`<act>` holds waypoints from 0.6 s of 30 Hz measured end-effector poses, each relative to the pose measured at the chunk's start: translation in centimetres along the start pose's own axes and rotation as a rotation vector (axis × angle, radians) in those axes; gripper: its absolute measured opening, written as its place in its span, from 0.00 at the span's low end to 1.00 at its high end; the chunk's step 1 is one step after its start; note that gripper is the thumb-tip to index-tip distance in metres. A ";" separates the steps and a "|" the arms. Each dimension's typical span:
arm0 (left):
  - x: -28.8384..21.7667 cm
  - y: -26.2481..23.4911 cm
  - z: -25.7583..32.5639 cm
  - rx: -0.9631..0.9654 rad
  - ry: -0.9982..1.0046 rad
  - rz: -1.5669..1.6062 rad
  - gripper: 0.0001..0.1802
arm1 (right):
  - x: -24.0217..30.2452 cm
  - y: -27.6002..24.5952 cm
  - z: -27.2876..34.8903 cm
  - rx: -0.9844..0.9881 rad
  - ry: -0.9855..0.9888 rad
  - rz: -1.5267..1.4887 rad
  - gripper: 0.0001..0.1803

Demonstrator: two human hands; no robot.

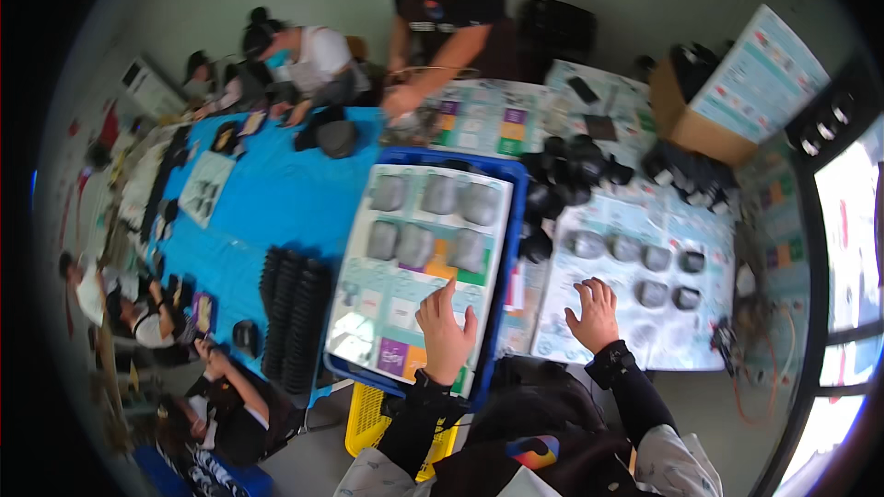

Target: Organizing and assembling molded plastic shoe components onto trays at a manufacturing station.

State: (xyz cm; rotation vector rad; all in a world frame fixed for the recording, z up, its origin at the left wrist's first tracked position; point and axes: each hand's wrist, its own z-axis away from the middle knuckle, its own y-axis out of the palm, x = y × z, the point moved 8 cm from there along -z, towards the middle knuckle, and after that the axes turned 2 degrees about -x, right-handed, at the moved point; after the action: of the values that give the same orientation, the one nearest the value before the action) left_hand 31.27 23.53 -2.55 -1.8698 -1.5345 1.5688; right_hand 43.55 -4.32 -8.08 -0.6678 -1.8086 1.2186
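Note:
My left hand (447, 336) is over the lower part of a printed sheet (368, 290) that lies in a blue tray (517, 248). Its fingers and thumb are apart, with nothing held. On that sheet's far half sit several grey, rounded, shell-like pieces (415, 244) in two rows. My right hand (594, 317) hovers near the left front of a second printed sheet (589, 281), fingers bent a little and spread, holding nothing. Beyond it lie more grey rounded pieces (626, 248) and darker ones (691, 261). Whether either hand touches its sheet I cannot tell.
Stacked black ribbed pieces (293, 317) stand on the blue-covered table (258, 193) left of the tray. Black rounded parts (571, 166) are heaped between the sheets. A yellow crate (368, 419) sits below. An open carton (681, 115) stands far right. Across the table, a person (451, 23) works; others sit left.

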 end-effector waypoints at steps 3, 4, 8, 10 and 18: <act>-6.9 2.8 2.8 0.160 0.031 0.178 0.36 | -6.7 -0.8 4.8 0.048 0.161 0.025 0.31; -8.4 4.7 3.4 0.196 0.043 0.238 0.38 | -8.6 -0.8 5.6 0.038 0.225 0.050 0.30; -11.2 16.0 4.2 0.236 0.031 0.211 0.50 | -16.6 -0.9 8.0 0.009 0.568 0.072 0.39; -11.7 22.6 3.0 0.259 -0.051 0.069 0.56 | -20.3 -0.2 8.7 -0.060 0.664 0.114 0.43; -11.1 40.7 -1.7 0.397 -0.386 -0.291 0.72 | -32.2 3.4 9.3 -0.146 0.754 0.302 0.62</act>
State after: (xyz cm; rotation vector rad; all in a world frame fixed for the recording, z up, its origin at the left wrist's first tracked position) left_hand 56.21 -1.59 -25.64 -1.1272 -1.4164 1.9858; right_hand 51.90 -32.78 -23.94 -1.3153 -1.1870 0.8437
